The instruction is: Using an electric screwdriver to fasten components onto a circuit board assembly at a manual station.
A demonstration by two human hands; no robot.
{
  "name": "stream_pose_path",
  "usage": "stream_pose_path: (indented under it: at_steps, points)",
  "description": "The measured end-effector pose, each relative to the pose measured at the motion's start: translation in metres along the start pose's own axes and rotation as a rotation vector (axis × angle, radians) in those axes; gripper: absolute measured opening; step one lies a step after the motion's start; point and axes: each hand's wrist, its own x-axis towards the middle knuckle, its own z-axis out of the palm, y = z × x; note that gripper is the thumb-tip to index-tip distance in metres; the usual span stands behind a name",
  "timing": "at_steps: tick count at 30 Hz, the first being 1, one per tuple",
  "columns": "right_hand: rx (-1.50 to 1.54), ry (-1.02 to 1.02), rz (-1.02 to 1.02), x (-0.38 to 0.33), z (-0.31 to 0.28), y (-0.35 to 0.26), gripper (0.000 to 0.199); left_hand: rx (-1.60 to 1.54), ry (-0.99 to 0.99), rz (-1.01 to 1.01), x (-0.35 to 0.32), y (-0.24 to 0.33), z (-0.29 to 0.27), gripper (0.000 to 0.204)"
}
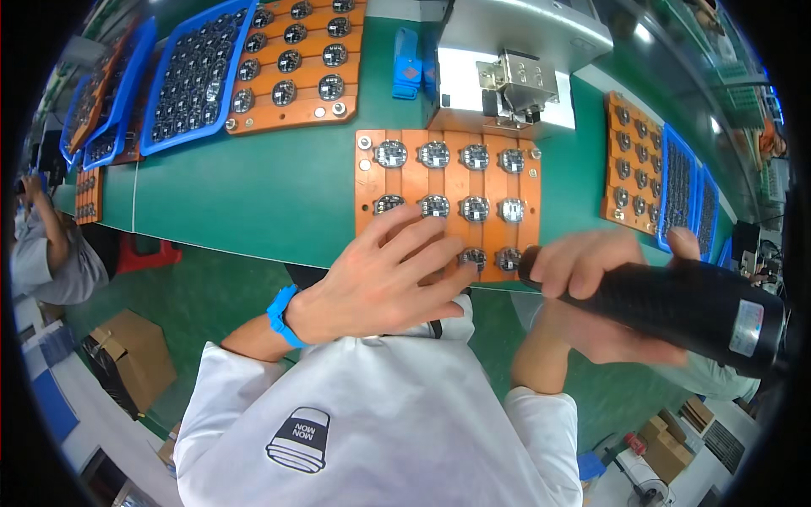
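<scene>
1. Centre of the frame, on the green bench [253, 190]: an orange tray [454, 181] bearing rows of round circuit boards [434, 155].
2. Two hands at work! The left hand [384, 275] spreads its loosely bent fingers over the tray, blocking its lower-left corner; whether it pinches anything, I can't tell.
3. Right of centre, the right hand [604, 275] wraps firmly round a black handheld tool [676, 308], its narrow end beside the tray's lower-right corner.
4. Just beyond the tray, upper centre, a metal fixture [524, 84] stands in the way, a blue strap [407, 66] alongside.
5. Upper left, a second loaded tray [269, 61] beside a blue bin [155, 145]; far left, a red stool [148, 253].
</scene>
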Motion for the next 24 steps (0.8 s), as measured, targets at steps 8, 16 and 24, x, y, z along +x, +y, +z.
stream_pose_path:
  at_steps: [8,16,24]
  points:
    - [-0.063,-0.059,0.095,-0.008,-0.007,0.010,0.095,0.050,-0.071,-0.036,0.002,0.005,0.008,0.035]
    - [-0.119,-0.132,0.070,-0.012,-0.012,0.018,0.091,0.095,-0.056,0.011,0.004,0.004,0.009,0.027]
    - [-0.226,-0.116,0.182,-0.010,-0.004,0.014,0.099,0.071,-0.021,-0.009,0.002,0.004,0.010,0.025]
